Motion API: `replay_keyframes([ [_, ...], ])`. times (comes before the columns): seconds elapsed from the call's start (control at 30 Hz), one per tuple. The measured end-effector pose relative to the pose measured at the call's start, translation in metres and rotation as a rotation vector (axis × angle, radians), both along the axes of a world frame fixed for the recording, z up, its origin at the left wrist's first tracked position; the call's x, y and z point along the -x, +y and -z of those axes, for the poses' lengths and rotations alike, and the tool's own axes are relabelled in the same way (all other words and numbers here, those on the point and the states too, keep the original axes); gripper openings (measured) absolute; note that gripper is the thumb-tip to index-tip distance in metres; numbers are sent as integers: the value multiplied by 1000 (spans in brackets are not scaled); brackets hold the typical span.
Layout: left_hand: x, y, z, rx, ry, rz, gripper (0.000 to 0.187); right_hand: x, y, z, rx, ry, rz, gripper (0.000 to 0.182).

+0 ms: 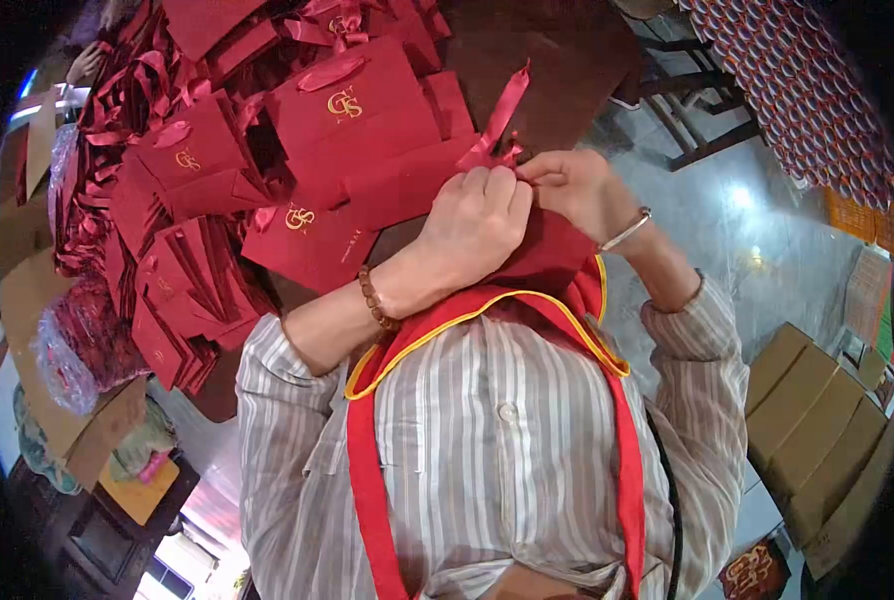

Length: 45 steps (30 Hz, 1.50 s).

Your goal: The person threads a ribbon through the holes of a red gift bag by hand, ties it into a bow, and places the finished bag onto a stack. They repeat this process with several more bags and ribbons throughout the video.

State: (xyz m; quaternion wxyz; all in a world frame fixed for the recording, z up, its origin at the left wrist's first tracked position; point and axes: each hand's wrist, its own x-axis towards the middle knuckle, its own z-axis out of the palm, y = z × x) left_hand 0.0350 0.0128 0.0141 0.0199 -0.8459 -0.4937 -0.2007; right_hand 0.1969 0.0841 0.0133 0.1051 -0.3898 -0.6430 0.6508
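Hands at work on a red ribbon [502,110]: left hand [472,225] and right hand [577,190] meet, fingertips pinching the ribbon's lower end at the top edge of a red paper bag [407,185]. The ribbon rises above both hands; stacked red bags [197,160] lie left of them.

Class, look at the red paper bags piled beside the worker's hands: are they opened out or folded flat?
Folded flat. The red paper bags lie overlapping in flat layers, logo faces up, ribbon handles resting on top; none stands open.
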Motion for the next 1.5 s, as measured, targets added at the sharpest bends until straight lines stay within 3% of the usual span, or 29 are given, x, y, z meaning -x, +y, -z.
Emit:
replay_keyframes([
  [0.17,-1,2,3,58,-74,-25,11,0,-3,3,-63,-74,16,22],
  [0.23,0,1,5,251,-344,-152,13,1,-6,-1,-75,-58,37,22],
  [0.3,0,0,9,276,-364,-164,17,3,-7,-9,-119,-92,36,22],
  [0.4,1,-4,13,151,-311,-120,13,2,-4,-5,-37,-52,26,22],
  [0.57,9,5,16,-123,-88,142,8,-3,0,0,3,-18,6,25],
  [0.73,4,6,15,-108,6,149,9,-4,-1,5,82,-27,12,26],
  [0.8,2,5,11,-76,11,131,9,-4,-3,3,-14,-36,1,25],
  [0.93,7,4,7,215,-329,-16,13,-4,-2,3,-103,-24,-10,25],
  [1.0,9,4,8,291,-441,-55,15,-5,1,-2,-27,2,10,26],
  [1.07,11,3,7,358,-728,-128,20,-8,3,4,40,17,16,26],
  [1.23,16,1,7,369,-647,-134,17,-5,4,-3,224,66,46,27],
  [1.3,9,0,16,181,-432,-79,12,-5,6,3,281,145,-3,26],
  [1.37,5,1,14,111,-391,-55,8,-5,7,-4,271,121,-18,26],
  [1.5,20,12,4,360,-741,18,11,-11,11,-2,221,57,-80,25],
])
